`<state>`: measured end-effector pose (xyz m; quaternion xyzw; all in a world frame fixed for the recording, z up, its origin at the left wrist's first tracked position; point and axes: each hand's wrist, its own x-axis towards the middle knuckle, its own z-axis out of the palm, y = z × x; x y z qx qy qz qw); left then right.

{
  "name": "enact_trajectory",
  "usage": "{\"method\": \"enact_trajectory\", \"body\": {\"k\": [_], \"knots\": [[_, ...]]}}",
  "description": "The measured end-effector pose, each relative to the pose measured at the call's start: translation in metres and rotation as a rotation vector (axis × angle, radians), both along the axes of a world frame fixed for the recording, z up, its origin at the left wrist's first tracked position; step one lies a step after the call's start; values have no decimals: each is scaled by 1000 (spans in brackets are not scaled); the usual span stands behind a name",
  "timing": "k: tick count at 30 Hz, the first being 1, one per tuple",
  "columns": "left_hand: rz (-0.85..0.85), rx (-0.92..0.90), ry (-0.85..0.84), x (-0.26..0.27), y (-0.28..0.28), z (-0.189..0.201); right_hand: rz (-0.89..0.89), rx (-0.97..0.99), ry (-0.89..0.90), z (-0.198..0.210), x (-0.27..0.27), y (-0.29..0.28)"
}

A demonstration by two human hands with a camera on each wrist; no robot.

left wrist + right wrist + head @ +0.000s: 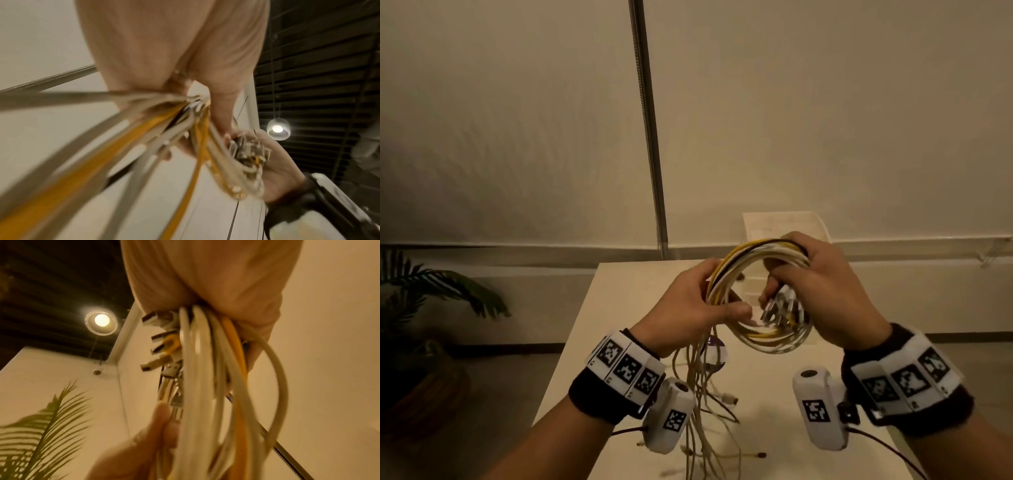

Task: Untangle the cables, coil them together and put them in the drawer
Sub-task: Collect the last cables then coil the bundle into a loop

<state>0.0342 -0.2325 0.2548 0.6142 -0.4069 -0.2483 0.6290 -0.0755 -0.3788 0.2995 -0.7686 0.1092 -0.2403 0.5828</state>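
A coil of white, yellow and black cables [755, 255] hangs in the air above the table between both hands. My right hand [822, 291] grips the coil's right side, with several metal USB plugs [779, 306] bunched under its fingers. My left hand [697, 301] grips the coil's left side, thumb pointing right. Loose cable tails [703, 394] trail from the left hand down onto the table. In the left wrist view the cable strands [156, 129] run blurred out of the fist. The right wrist view shows the white and yellow loops [207, 369] and the plugs [158, 337] below the fist.
The white table [774, 428] lies under the hands, with loose plug ends [729, 398] on it. A pale box-like unit [787, 224] stands at its far edge. A potted palm [424, 308] stands on the floor to the left. A metal pole [650, 137] rises behind.
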Motion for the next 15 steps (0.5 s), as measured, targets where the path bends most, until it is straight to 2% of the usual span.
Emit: {"method": "enact_trajectory", "body": {"k": [3,8,12,15], "knots": [[29,-60,39,0,1,-9,-10,89,-33,3,3,-2],[16,89,-65,-7,-1,-32,16,87,-80,12,8,-1],[76,32,101,-14,-2,-40,-7,96,-77,30,9,-6],[-9,58,73,-9,5,-48,-47,89,-109,54,6,-18]]}}
